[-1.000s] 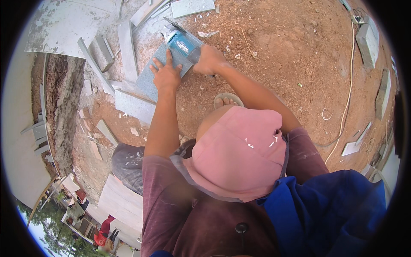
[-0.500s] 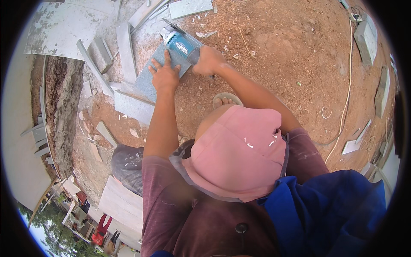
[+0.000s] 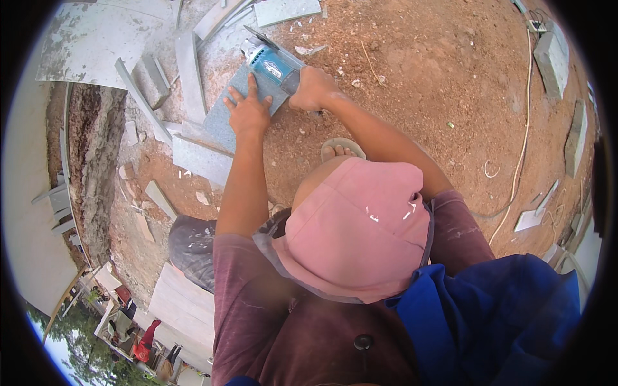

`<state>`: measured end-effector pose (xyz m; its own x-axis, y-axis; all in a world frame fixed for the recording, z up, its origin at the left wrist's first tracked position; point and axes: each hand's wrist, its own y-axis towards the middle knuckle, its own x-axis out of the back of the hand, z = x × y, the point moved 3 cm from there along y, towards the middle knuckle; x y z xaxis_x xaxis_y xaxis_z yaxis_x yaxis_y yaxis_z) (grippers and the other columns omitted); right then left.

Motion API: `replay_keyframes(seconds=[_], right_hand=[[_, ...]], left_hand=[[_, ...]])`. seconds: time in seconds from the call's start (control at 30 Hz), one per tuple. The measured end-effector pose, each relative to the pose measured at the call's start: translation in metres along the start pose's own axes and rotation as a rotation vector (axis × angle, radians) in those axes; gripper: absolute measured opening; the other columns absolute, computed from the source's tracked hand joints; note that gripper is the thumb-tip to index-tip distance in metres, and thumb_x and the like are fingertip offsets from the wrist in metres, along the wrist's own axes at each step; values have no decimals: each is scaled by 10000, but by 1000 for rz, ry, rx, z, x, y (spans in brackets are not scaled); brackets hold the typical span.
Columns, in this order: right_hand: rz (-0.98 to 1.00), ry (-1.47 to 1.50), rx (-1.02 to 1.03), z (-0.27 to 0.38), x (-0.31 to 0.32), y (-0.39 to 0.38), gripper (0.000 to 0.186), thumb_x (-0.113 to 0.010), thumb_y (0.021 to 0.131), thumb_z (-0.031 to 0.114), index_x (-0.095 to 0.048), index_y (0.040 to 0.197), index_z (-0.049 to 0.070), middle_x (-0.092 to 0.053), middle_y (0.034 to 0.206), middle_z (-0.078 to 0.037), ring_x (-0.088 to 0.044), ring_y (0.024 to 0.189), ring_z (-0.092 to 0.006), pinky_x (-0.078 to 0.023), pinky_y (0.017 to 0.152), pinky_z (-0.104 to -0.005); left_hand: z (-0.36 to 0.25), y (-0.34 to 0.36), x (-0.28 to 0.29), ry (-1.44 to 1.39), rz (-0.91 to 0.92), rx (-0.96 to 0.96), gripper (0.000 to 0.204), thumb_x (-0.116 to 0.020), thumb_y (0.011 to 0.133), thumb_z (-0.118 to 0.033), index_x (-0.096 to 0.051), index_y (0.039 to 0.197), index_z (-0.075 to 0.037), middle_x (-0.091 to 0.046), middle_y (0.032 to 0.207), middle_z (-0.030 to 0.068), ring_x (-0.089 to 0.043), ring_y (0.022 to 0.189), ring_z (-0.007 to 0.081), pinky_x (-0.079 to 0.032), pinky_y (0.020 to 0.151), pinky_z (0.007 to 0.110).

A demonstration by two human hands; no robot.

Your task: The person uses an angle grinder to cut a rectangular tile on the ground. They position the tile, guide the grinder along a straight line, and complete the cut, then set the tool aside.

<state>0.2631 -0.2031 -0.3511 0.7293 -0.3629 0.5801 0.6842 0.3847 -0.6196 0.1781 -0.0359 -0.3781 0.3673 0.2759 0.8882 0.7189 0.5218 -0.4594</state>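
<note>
My right hand (image 3: 313, 89) is wrapped round the rear of a teal angle grinder (image 3: 270, 66). The grinder's disc (image 3: 260, 36) and guard lie at its far end, over the far edge of a grey stone tile (image 3: 222, 119). My left hand (image 3: 250, 110) rests flat on that tile with its fingers spread, just left of the grinder. Whether the disc touches the tile cannot be made out. Under the tile's near end lies another pale tile piece (image 3: 196, 159).
Cut tile strips (image 3: 190, 74) and a large pale sheet (image 3: 96, 48) lie at the far left. A cable (image 3: 523, 138) runs along the dirt on the right, near stone blocks (image 3: 552, 64). My sandalled foot (image 3: 341, 149) is close behind the grinder. A person in red (image 3: 145, 344) is at the lower left.
My hands, the grinder and the tile stay almost in place. The person in red at the lower left has shifted slightly.
</note>
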Motion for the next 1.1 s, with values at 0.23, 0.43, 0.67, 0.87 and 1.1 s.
replay_keyframes(seconds=[0.23,0.43,0.67,0.87,1.1], right_hand=[[7,6,1,-1,0,-3,482,-793,750,260,-744,1109,-58,-735,1185,-282,-718,1151,-397,-579,987,-436],[-25,47,42,-7,-3,-3,510,-791,683,245,-714,1061,-88,-738,1095,-311,-733,1056,-425,-579,933,-456],[-11,28,11,-4,1,-11,461,-783,759,237,-732,1104,-64,-737,1171,-286,-725,1130,-396,-582,967,-433],[12,48,8,-5,2,-16,483,-782,759,236,-718,1133,-64,-734,1180,-285,-719,1142,-398,-579,974,-438],[7,42,4,-10,-1,-14,494,-778,754,233,-715,1142,-67,-732,1183,-289,-718,1144,-401,-577,981,-438]], left_hand=[[2,2,-2,17,-13,-7,808,-648,1003,-520,-219,1681,-425,-174,1749,227,-219,1585,489,-460,1161,555],[2,2,-2,17,-19,-12,805,-646,1004,-522,-220,1680,-425,-177,1748,227,-224,1582,492,-463,1157,561],[2,1,-1,18,-10,-4,803,-641,1007,-518,-217,1682,-423,-165,1751,223,-216,1586,488,-456,1167,552],[2,0,0,18,-8,-4,803,-642,1007,-516,-218,1682,-419,-170,1750,225,-218,1584,490,-453,1172,546],[2,-1,0,20,-7,-4,805,-639,1006,-527,-214,1682,-424,-174,1749,224,-217,1584,490,-450,1175,542]])
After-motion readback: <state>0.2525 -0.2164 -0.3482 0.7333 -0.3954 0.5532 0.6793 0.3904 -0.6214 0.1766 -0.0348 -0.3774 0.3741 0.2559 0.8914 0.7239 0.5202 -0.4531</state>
